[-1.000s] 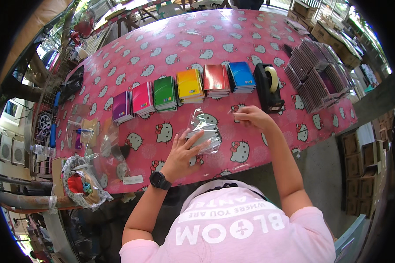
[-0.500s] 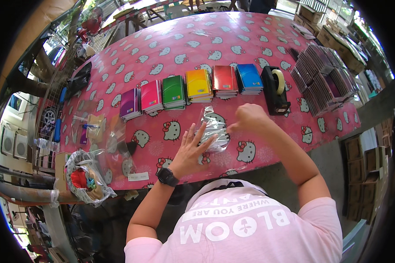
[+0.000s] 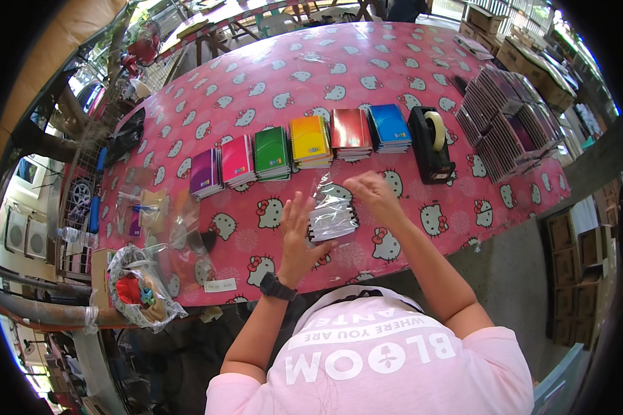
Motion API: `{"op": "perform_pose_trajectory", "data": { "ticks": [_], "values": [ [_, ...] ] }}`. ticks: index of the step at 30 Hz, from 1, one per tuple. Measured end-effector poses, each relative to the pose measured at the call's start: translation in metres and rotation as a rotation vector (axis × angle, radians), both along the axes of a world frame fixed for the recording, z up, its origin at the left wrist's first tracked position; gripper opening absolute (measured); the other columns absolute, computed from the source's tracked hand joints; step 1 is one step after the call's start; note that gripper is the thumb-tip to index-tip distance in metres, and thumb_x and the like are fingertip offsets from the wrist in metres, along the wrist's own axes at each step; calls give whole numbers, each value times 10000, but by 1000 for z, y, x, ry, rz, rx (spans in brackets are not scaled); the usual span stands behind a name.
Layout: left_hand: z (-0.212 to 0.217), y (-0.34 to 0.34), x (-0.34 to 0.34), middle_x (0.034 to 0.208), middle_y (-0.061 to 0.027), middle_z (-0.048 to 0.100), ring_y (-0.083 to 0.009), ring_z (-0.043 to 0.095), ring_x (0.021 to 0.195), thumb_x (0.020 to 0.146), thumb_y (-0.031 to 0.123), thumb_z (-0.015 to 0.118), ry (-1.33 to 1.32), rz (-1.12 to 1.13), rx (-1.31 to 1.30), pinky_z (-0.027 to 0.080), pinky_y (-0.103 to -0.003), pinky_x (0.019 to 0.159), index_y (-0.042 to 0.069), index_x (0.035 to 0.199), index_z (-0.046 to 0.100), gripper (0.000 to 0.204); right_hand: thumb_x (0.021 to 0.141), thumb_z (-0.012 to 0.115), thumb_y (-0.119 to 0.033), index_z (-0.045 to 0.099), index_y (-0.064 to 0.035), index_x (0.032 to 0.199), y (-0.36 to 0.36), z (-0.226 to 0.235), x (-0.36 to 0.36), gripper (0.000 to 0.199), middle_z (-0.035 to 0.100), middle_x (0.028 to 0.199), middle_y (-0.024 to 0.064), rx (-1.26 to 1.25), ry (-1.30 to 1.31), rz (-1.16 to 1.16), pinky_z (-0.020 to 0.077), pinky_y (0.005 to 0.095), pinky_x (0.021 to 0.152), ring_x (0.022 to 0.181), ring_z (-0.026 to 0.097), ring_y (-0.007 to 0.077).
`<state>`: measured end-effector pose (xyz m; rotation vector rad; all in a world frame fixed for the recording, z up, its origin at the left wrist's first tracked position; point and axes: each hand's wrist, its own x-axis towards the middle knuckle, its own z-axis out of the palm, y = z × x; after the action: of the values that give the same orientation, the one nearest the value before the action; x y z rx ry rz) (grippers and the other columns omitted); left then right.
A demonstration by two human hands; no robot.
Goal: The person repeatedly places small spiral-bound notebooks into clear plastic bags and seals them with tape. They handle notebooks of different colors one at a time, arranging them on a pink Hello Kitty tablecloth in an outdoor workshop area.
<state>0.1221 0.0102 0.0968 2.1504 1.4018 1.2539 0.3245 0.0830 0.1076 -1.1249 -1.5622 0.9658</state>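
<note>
Left hand [image 3: 299,238] has slid off the top of the clear pack [image 3: 333,221] to its left side

Right hand [image 3: 372,192] has come closer to the pack's far end. The left hand is loose, its fingers long and straight beside the pack, its thumb by the near edge. The right hand's fingers are curled up; I cannot tell if they pinch anything.

The pack lies between the hands: shiny, crinkly plastic around something pale and boxy, with dark, bumpy coils at both sides. Under it is a glossy pink table cover [image 3: 311,97] with round white cat faces.

Just beyond, small notebooks [image 3: 310,138] sit in neat stacks with smooth covers: purple, pink, green, yellow, red, blue. Right of the blue stack is a black tape holder [image 3: 430,166] with a round, pale roll [image 3: 434,131]. Farther right, thin packs [image 3: 509,124] are piled in blocks. Thin clear bags [image 3: 180,207] lie on the left. Near them, a crinkly plastic bag [image 3: 152,308] holds something red [image 3: 127,288].
</note>
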Motion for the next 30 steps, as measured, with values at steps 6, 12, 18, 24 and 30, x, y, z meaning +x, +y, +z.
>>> {"op": "perform_pose_trajectory", "data": {
  "ticks": [6,12,18,24,30],
  "values": [
    [-1,10,-8,1308,-141,455,-314,371,1236,519,273,868,-244,-81,-383,312,-418,1035,85,1326,429,937,761,707,-161,703,-46,892,-7,10,-20,174,637,877,31,-144,10,326,375,324,883,934,494,187],
    [-1,11,-8,1098,-35,601,-250,469,1149,619,162,814,-59,-186,-59,358,-397,985,134,1000,682,404,704,757,-218,685,-106,908,-22,17,15,244,607,1029,33,170,-123,533,380,368,906,1067,444,223],
    [-12,-2,5,876,-10,688,-204,547,1091,714,138,762,-147,33,-21,254,-421,1067,111,1044,679,341,647,800,-244,626,-99,941,-37,-1,4,371,560,1119,59,388,-320,331,379,428,913,1068,477,279],
    [0,-5,22,909,-26,693,-192,535,1128,813,152,682,-404,132,-158,142,-436,1112,93,1310,482,539,659,791,-210,627,-44,852,-34,4,-15,302,596,997,67,140,-440,120,430,397,805,949,550,226],
    [-2,-34,33,1271,-66,529,-226,406,1270,866,207,579,64,181,108,84,-504,1112,116,1329,446,491,737,728,-178,657,26,849,-9,7,-16,243,627,707,102,-291,-184,279,464,285,578,650,590,139]
  ]
}}
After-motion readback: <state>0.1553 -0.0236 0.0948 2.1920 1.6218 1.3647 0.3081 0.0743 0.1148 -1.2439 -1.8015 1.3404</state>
